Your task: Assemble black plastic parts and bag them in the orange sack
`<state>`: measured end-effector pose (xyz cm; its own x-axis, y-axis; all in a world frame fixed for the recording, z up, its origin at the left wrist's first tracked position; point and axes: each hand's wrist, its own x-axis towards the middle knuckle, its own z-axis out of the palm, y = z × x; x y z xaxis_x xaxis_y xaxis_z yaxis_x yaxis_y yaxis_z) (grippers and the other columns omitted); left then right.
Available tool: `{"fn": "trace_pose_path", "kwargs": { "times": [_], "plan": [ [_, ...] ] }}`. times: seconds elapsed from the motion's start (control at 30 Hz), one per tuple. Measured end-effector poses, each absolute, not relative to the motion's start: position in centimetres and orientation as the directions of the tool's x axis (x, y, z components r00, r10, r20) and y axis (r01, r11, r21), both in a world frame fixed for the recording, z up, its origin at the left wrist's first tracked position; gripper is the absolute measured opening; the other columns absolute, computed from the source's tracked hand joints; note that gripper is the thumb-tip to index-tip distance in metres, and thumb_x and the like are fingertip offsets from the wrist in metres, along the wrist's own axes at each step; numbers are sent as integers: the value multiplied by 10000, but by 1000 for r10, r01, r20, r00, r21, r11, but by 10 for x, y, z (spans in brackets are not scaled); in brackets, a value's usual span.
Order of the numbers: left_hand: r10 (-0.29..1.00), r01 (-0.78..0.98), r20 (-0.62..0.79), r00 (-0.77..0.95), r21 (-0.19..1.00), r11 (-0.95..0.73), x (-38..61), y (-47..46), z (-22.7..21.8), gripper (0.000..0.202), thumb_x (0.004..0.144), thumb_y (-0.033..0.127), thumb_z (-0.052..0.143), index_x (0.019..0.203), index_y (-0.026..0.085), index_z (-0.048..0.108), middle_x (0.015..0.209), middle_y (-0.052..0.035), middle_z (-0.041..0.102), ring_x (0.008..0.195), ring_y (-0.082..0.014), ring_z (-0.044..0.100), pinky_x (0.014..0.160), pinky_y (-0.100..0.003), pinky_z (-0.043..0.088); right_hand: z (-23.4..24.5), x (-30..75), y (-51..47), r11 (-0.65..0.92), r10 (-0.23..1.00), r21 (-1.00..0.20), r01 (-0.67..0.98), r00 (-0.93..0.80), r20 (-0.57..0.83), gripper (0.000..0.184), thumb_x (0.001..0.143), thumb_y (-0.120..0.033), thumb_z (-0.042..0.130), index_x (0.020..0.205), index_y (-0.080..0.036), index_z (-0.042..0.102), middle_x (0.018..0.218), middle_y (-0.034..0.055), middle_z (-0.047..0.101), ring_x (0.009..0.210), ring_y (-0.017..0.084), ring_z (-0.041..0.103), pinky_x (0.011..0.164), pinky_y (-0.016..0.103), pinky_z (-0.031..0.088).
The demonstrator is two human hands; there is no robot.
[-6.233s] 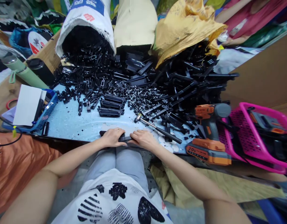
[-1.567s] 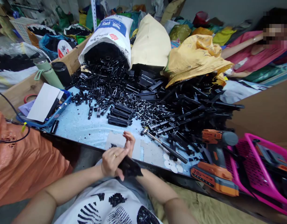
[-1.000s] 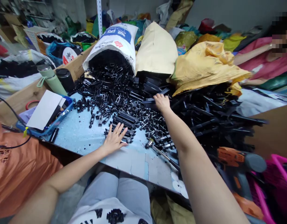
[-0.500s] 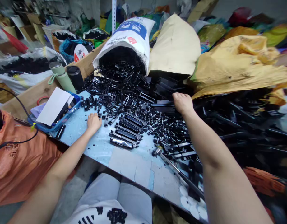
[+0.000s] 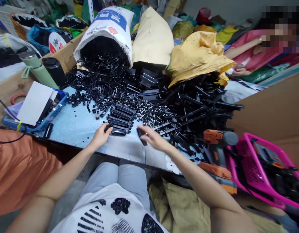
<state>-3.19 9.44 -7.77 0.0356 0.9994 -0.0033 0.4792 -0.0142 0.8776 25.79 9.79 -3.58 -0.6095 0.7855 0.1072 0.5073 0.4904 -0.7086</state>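
Note:
My left hand rests near the table's front edge, fingers pinched on a small black plastic part beside a stack of assembled black bars. My right hand hovers just right of that stack and grips a long black plastic piece. A big heap of black plastic parts spreads across the light blue table behind both hands.
Three open sacks, white, cream and yellow, spill parts at the back. An orange cordless drill and a pink basket sit right. A blue tray with white paper and two flasks stand left. Another person in pink is far right.
My right hand has come back from the far heap to the front of the table, holding a black piece. My left hand moved right to the stack of bars.

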Motion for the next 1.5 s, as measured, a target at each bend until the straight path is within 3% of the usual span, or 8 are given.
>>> {"fn": "trace_pose_path", "kwargs": {
  "times": [0.17, 0.4, 0.5, 0.63, 0.8, 1.17, 1.37, 1.5],
  "plan": [
    [995, 412, -74, 68, 910, 39, -21, 70, -85, 449, 920, 458, 346, 1113, 144, 603, 639, 8, 557, 491, -109, 507, 537, -234, 414, -48, 240, 32, 858, 399, -317, 403, -913, -80, 324, 908, -151, 417, 1136, -258, 621, 1224, 74, 550, 1167, 207, 449, 1012, 418, 314],
    [996, 376, -72, 50, 925, 48, -8, 48, -88, 389, 911, 372, 401, 1161, 121, 561, 677, -2, 578, 469, -91, 502, 507, -220, 421, -78, 219, 20, 263, 959, -169, 950, -277, -65, 636, 855, -513, 505, 1378, -166, 399, 1212, 177, 511, 1062, 293, 476, 856, 408, 416],
    [994, 366, -31, 101, 931, -8, 1, 38, -86, 408, 913, 355, 405, 1231, 135, 536, 803, -39, 637, 482, -86, 515, 542, -233, 453, -88, 211, 22, 164, 979, -428, 889, -200, -40, 541, 901, -499, 422, 1321, -163, 478, 1069, 166, 581, 1022, 280, 519, 869, 421, 417],
    [983, 344, 71, 168, 930, -126, 20, 28, -83, 407, 884, 340, 485, 1243, 160, 553, 1075, -101, 645, 821, -159, 630, 738, -276, 505, -88, 199, 26, -89, 986, -960, 267, -116, -123, 596, 917, -565, 296, 1364, -193, 423, 824, 74, 641, 714, 193, 613, 654, 322, 494],
    [962, 397, 173, 212, 884, -247, 30, 25, -71, 369, 900, 293, 469, 1227, 155, 571, 1089, -108, 640, 1024, -200, 584, 921, -343, 458, -83, 185, 27, -220, 969, -970, -103, -139, -205, 657, 843, -579, 468, 1368, -186, 429, 664, 3, 599, 531, 132, 557, 496, 246, 465],
    [945, 604, 268, 189, 727, -327, 30, 18, -67, 384, 942, 313, 377, 1273, 194, 533, 983, -89, 600, 897, -180, 590, 814, -300, 483, -81, 205, 37, 328, 919, -887, 326, -327, 220, 481, 914, -422, 449, 1353, -226, 458, 938, 50, 572, 703, 115, 551, 719, 289, 505],
    [896, 516, 436, 86, 749, -415, 21, 47, -28, 396, 933, 357, 404, 1269, 198, 543, 1002, -83, 602, 870, -150, 571, 782, -241, 463, -97, 170, 5, 255, 884, -892, 373, -463, 59, 498, 940, -469, 336, 1380, -250, 420, 986, 77, 618, 803, 166, 592, 728, 321, 525],
    [980, 392, 197, 7, 901, -184, 4, 52, -28, 436, 938, 383, 379, 1289, 167, 522, 851, -46, 589, 595, -95, 526, 624, -224, 463, -89, 185, 17, -41, 977, -987, 154, -200, -72, 512, 911, -475, 396, 1363, -240, 440, 1144, 95, 558, 708, 120, 581, 584, 270, 540]
  ]
}}
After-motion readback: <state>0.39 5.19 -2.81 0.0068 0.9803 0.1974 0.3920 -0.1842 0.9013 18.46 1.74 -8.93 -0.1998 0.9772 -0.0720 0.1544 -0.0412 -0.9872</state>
